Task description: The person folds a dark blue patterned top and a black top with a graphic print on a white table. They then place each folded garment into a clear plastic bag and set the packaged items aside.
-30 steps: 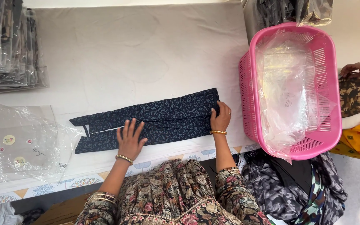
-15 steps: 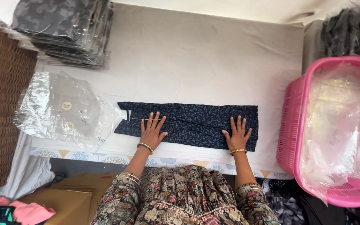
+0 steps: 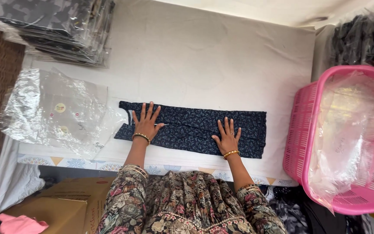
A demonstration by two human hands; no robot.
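Both the left hand [image 3: 146, 123] and the right hand [image 3: 227, 138] lay flat, fingers spread, gripping nothing, on the dark folded garment [image 3: 195, 128]; smoothing it well probably needed even pressure toward 3 and 9 o'clock.

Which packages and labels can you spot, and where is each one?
Clear bags: flat, left of the dark cloth, with small round stickers.
Stack of packed garments: top left, grey in clear wrap.
Clear liner: inside the pink basket, right.
Cardboard box: brown, bottom left.
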